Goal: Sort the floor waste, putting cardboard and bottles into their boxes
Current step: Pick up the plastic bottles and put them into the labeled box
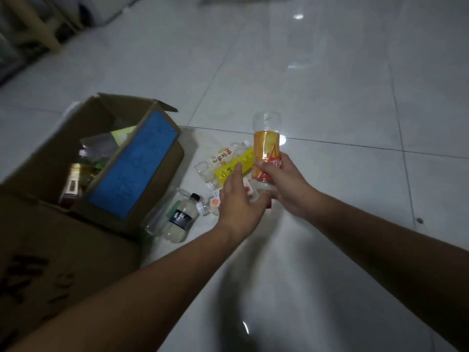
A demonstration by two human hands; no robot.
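Gripping is handled by the right hand (pixel 284 184), fingers and thumb wrapped round the lower half of a clear plastic bottle with an orange-and-red label (pixel 266 146). It's held up off the glossy white tiled floor (pixel 330 97), just right of the loose pile. The left hand (pixel 238 207) is spread out beside it, fingers straight, nothing clamped. Its index finger is stretched over a yellow-labelled plastic bottle (pixel 229 171) in the pile, though whether contact is made can't be told.

The held bottle's long axis is kept close to upright, with the clear rounded end pointed up and away from the camera. Which end carries the cap can't be made out, since the lower end is hidden by the hands.

To get this step done well, the bottle should probably be swung left and dropped lengthwise into the brown cardboard box with a blue panel (pixel 134 161), where other bottles are seen, so the raised flap isn't clipped. A small bottle with a dark label and black cap (pixel 181 217) is lying near the box's corner, probably worth grabbing next.
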